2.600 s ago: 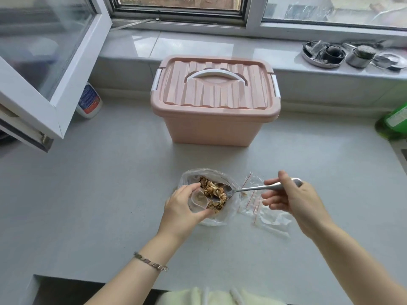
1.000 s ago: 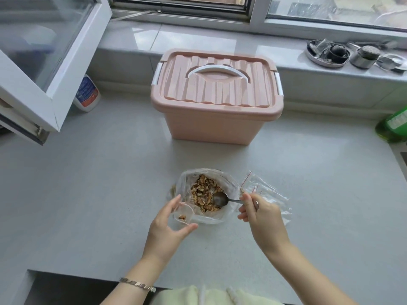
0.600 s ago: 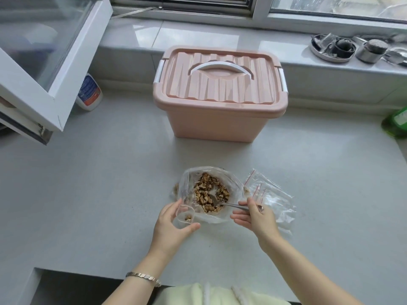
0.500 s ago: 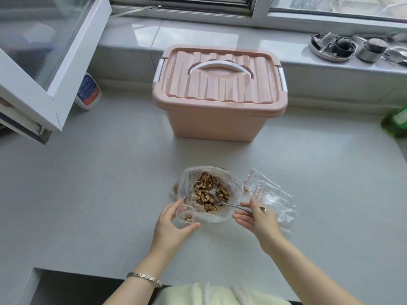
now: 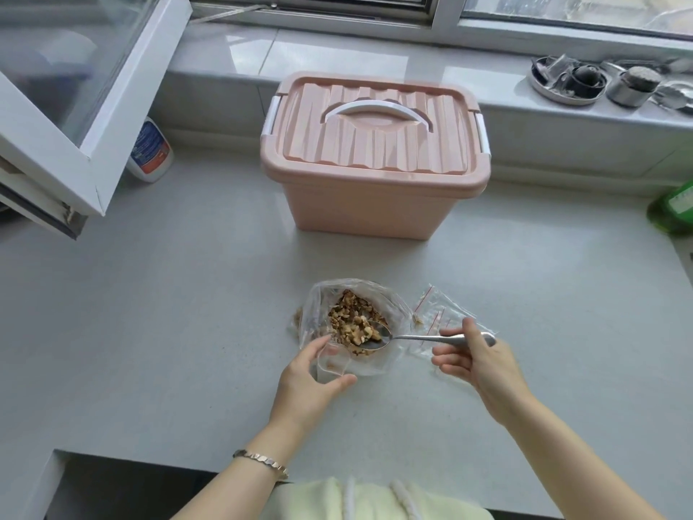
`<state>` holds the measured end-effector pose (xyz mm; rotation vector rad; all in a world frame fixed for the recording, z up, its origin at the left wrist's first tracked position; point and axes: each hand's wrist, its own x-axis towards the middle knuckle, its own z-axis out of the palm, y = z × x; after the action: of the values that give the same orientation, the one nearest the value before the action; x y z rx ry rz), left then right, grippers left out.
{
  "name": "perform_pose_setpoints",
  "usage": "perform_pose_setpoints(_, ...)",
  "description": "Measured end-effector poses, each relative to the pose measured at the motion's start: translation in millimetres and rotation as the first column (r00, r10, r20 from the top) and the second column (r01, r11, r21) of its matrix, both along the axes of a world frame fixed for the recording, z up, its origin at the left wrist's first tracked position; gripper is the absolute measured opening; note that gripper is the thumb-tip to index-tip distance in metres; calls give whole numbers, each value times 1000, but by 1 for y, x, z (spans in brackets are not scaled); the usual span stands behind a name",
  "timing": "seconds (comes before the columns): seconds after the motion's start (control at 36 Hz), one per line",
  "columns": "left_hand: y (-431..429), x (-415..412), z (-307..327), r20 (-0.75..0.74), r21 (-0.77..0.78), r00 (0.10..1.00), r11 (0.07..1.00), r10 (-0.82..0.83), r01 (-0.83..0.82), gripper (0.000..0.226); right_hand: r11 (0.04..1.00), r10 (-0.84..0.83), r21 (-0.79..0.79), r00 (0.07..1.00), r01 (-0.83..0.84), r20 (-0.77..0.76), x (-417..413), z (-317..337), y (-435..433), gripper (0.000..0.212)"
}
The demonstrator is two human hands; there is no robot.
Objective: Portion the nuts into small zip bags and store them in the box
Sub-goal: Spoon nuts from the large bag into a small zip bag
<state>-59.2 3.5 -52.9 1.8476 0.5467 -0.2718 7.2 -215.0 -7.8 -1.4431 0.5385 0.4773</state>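
looking down through the head camera, the left hand [image 5: 311, 384] pinches a small zip bag [image 5: 332, 364] between thumb and fingers, its mouth up against the near rim of a bigger clear bag [image 5: 393, 317] lying open on the counter [image 5: 168, 332]. the bigger bag holds a heap of chopped nuts [image 5: 350, 320]; a few bits sit in the bottom of the small one. the right hand [image 5: 476, 364] grips the handle of a spoon [image 5: 412, 337], thumb on top, and the bowl carries some nut pieces over the heap, just beside the small bag's mouth. a pink box [image 5: 375, 159] stands well behind the bags, lid on and handle folded flat, so what is in it is hidden.

a pile of spare zip bags [image 5: 438, 313] lies partly under the spoon and right hand; how many, i cannot tell. a white bottle [image 5: 150, 152] is half behind the open window sash [image 5: 93, 125], a green bottle [image 5: 675, 212] is cut off at the right edge, and the metal dishes [image 5: 570, 80] on the sill are blurred.

the counter's front edge runs just under both forearms — counter surface shows left of the hands and between bags and box, while the sash overhangs the far left corner.
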Motion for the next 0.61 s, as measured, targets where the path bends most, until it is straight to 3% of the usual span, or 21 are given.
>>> perform_pose_setpoints(0.44,-11,15,0,28,86,999,996,-24,22,62,983,171,-101,963,-153,210,6,28,15,35)
perform_pose_setpoints(0.61,-12,12,-8,3,122,1000,992,-27,26,69,928,347,-281,843,-245,410,-7,30,23,29)
